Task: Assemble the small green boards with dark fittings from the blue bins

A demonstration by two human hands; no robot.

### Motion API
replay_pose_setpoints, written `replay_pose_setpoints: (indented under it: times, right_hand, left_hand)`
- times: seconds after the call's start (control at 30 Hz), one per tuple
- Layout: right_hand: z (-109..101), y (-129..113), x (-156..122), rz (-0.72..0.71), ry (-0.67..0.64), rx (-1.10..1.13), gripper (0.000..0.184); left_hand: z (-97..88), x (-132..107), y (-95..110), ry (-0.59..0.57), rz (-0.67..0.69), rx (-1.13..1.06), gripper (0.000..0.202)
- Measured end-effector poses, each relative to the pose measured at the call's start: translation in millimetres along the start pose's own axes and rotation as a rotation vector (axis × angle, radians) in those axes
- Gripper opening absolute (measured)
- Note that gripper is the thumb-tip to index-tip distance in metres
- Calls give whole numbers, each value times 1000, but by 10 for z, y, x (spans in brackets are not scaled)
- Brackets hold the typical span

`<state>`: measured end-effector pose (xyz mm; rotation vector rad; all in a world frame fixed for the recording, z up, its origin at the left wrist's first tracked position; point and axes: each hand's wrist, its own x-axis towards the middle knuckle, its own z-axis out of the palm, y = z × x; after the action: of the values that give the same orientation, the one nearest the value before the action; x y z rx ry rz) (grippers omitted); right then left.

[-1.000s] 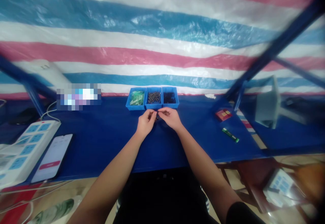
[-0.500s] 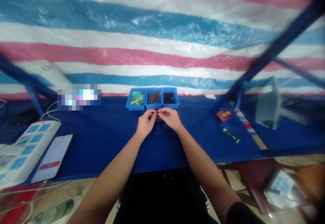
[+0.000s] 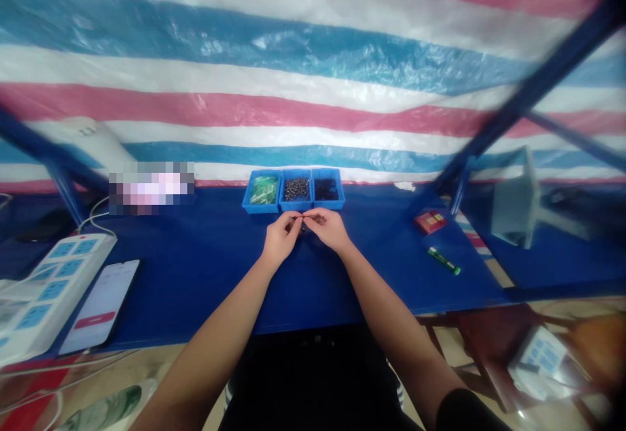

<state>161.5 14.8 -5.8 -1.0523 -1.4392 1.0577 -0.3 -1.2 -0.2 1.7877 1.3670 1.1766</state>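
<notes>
My left hand (image 3: 282, 235) and my right hand (image 3: 328, 227) meet fingertip to fingertip over the blue table, just in front of three small blue bins. Both are closed in a pinch. Something small and dark shows between the fingers, too tiny to name. The left bin (image 3: 261, 208) holds green-looking packets. Many small metallic pieces (image 3: 297, 189) fill the middle bin (image 3: 295, 206). Small black pieces (image 3: 326, 189) lie in the right bin (image 3: 334, 205).
On the left are a white power strip (image 3: 63, 287) and a phone (image 3: 100, 304) near the table edge. A red box (image 3: 430, 222) and a narrow green packet (image 3: 443, 261) lie on the right. Blue frame bars (image 3: 518, 98) slant in front of a striped sheet.
Both hands stay pinched together in nearly the same place. No clear movement of the bins or other items shows.
</notes>
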Motion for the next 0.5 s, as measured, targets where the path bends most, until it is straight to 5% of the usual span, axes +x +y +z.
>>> replay_pose_setpoints:
  times: [0.5]
  right_hand:
    - [-18,7,-11,-19,7,19,21]
  left_hand:
    - [-1,-4,34,-4,-10,-5,29]
